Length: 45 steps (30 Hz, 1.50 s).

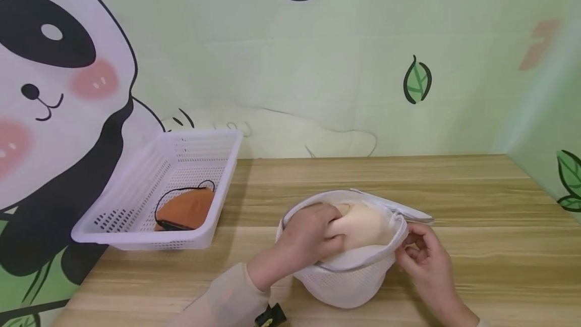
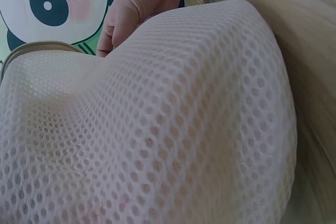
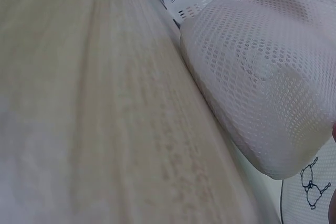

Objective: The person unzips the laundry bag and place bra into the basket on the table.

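Two hands work at one white mesh laundry bag (image 1: 349, 279) that sits on the wooden table (image 1: 476, 206) directly in front of the person. The left hand (image 1: 310, 238) reaches into the bag's open top, its fingers curled around a cream-coloured padded garment (image 1: 363, 226) that lies partly inside. The right hand (image 1: 424, 256) is at the bag's right rim, fingers bent and pinching the white edge near the zipper flap (image 1: 399, 208) that sticks out just above it. Between the hands the bag bulges round, its honeycomb mesh filling both wrist views. Well off to the left of the left hand stands a white plastic basket (image 1: 136, 196), tilted against the panda wall cloth (image 1: 54, 64), holding an orange garment with black trim (image 1: 186, 208).
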Each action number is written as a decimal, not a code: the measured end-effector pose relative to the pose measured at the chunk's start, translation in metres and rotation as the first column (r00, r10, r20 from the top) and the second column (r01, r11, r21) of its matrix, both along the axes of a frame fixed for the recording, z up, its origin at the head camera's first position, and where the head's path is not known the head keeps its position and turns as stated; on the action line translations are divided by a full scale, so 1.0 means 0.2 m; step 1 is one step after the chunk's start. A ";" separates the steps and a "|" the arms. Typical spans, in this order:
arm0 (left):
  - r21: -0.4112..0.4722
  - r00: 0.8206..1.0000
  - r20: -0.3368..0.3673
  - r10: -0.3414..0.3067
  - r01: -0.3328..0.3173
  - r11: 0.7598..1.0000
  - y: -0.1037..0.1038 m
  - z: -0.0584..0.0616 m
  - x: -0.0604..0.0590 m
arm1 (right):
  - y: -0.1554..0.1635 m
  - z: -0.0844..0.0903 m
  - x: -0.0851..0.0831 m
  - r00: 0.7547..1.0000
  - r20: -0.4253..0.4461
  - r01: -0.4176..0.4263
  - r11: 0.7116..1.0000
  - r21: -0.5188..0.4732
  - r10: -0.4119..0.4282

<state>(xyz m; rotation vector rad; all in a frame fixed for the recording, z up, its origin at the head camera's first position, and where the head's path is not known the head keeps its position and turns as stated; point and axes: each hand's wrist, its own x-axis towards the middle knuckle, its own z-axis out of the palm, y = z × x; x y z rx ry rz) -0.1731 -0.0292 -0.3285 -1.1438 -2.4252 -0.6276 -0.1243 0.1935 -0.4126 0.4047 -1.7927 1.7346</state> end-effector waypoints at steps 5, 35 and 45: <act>0.067 1.000 0.006 -0.022 0.022 0.998 0.00 0.00 0.00 | 0.00 0.00 0.00 1.000 0.002 -0.013 1.000 0.004 0.013; 0.511 0.979 -0.193 -0.064 0.156 0.845 -0.03 0.22 -0.06 | 0.01 -0.03 0.00 1.000 0.016 -0.024 1.000 0.002 0.024; 0.528 0.972 -0.230 0.049 0.083 0.845 -0.11 0.45 -0.11 | 0.01 -0.02 0.00 1.000 0.010 0.005 0.999 0.036 -0.006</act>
